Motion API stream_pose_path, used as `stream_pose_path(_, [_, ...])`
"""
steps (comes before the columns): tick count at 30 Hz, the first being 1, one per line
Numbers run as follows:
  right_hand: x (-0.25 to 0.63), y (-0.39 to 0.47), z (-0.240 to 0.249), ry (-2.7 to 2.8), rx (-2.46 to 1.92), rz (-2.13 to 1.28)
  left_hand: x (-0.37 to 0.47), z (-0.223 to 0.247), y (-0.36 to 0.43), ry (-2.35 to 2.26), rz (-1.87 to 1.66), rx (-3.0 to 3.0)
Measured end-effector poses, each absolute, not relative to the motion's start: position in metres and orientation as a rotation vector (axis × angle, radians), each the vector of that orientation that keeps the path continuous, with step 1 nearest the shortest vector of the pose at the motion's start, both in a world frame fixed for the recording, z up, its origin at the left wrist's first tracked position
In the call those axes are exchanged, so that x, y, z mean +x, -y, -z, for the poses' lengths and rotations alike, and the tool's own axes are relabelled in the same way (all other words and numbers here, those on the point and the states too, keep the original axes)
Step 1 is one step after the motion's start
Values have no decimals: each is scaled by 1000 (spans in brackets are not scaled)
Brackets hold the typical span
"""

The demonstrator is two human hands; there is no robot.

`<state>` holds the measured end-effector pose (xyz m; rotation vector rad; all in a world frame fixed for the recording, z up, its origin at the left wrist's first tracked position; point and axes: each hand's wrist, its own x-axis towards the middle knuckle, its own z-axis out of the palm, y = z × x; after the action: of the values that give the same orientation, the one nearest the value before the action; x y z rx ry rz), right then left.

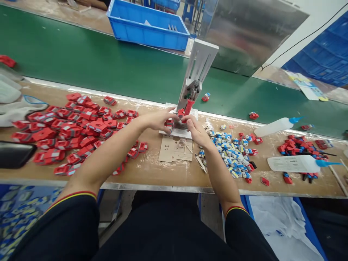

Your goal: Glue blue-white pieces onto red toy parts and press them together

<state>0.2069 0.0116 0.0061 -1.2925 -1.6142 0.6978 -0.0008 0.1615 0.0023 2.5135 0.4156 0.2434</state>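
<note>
A metal press fixture (198, 61) with a red handle (189, 107) stands on a pale base plate at the bench's middle. At its left side, my left hand (160, 121) curls its fingers around a red and grey toy car shell (169, 125). My right hand (198, 131) is at the right of the base, its thumb and fingers drawn together beside a small red piece below the handle; what they grip is too small to make out. In front of the base lies a piece of cardboard (165, 152) with a rubber band (182, 143) on it.
Red car shells (70, 127) are heaped on the left, near a black phone-like object (16, 154). Small white-and-blue parts (233, 154) lie right, beside tweezers (201, 164) and two squeeze bottles (293, 164). Behind runs a green belt (81, 58); a blue bin (149, 32) stands beyond.
</note>
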Motion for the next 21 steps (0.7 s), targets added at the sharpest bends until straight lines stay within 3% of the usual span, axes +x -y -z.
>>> stream_pose_path(4, [205, -3, -15, 1593, -1187, -872, 28, -12, -178, -336, -26, 2567])
stream_pose_path(7, [207, 15, -49, 1563, -1056, -924, 33, -15, -182, -324, -13, 2546])
stream_pose_path(15, [218, -42, -172, 1509, -961, -609, 26, -19, -193, -301, 31, 2431])
stream_pose_path(18, [232, -54, -165, 1509, -987, -467, 13, -21, -187, -227, -75, 2327])
stream_pose_path(21, [245, -31, -121, 1439, -1020, -467, -4, -24, -174, -78, -190, 2153])
